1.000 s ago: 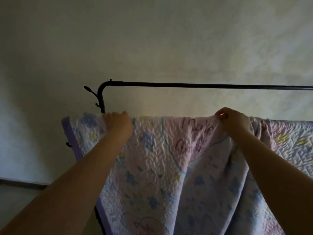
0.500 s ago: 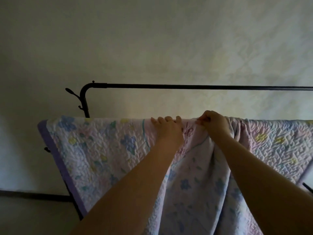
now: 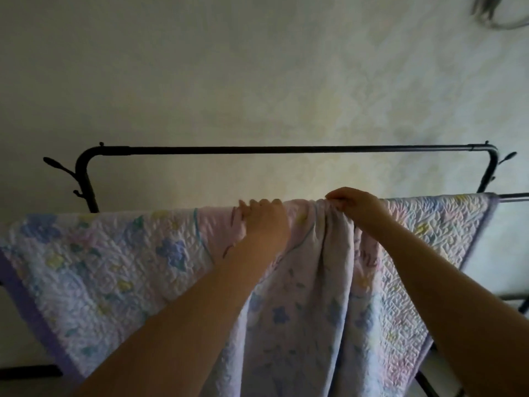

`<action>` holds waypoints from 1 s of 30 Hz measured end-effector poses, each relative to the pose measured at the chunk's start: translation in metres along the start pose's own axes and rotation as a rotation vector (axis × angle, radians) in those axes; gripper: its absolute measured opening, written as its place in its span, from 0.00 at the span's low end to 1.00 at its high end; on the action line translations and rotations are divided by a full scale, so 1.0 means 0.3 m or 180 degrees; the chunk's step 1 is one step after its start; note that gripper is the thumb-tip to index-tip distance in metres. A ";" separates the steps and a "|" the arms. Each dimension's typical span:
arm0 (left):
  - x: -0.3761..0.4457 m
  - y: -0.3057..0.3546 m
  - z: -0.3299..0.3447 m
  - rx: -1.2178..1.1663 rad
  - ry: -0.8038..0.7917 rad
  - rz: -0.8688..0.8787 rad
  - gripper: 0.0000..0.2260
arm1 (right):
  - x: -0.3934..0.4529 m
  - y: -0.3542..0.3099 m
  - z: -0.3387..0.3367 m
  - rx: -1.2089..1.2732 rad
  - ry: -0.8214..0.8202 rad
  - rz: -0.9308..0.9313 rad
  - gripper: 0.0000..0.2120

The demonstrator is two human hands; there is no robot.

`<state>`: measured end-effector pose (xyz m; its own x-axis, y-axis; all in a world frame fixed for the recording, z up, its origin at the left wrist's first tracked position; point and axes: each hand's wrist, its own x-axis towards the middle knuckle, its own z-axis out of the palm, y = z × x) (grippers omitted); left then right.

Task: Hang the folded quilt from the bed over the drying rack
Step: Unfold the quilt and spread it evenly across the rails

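A pastel quilt point(image 3: 108, 262) with blue and yellow flowers and a purple border hangs over the near, lower bar of a black metal drying rack point(image 3: 257, 150); the bar itself is hidden under the cloth. My left hand point(image 3: 263, 219) lies on the quilt's top fold near the middle, fingers curled over the edge. Just to its right, my right hand point(image 3: 355, 209) pinches a bunched part of the top fold. Loose folds hang down between and below the two hands.
The rack's higher back bar runs the width of the view in front of a pale patterned wall point(image 3: 257, 67), with hook-like knobs point(image 3: 55, 163) at both ends. A bare rail end point(image 3: 512, 197) sticks out right of the quilt. A dark baseboard point(image 3: 25, 372) runs low on the left.
My left hand slid right along the top fold from near the left post to the middle, close to my right hand. The view shifted, so the rack's right end now shows.
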<state>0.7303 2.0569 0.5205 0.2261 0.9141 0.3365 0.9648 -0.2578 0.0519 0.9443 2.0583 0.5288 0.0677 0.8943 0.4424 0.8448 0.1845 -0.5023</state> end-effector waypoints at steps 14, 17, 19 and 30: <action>0.055 0.220 0.059 0.0353 0.0073 -0.0521 0.18 | 0.010 0.374 -0.157 -0.1404 0.0063 -0.0579 0.20; 0.057 0.241 0.045 0.0404 -0.0074 -0.0668 0.17 | 0.017 0.476 -0.220 -0.1201 0.0069 -0.0459 0.15; 0.056 0.251 0.036 0.0465 -0.0151 -0.0732 0.15 | 0.026 0.511 -0.243 -0.1188 0.0019 -0.0369 0.15; 0.113 0.557 0.036 0.0594 -0.0576 -0.1219 0.29 | 0.043 0.490 -0.322 -0.0933 -0.0460 -0.0449 0.21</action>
<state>0.9005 2.0484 0.5304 -0.1475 0.9768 0.1556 0.9873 0.1548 -0.0354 1.1207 2.0578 0.5323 -0.1186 0.9206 0.3721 0.9583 0.2043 -0.1999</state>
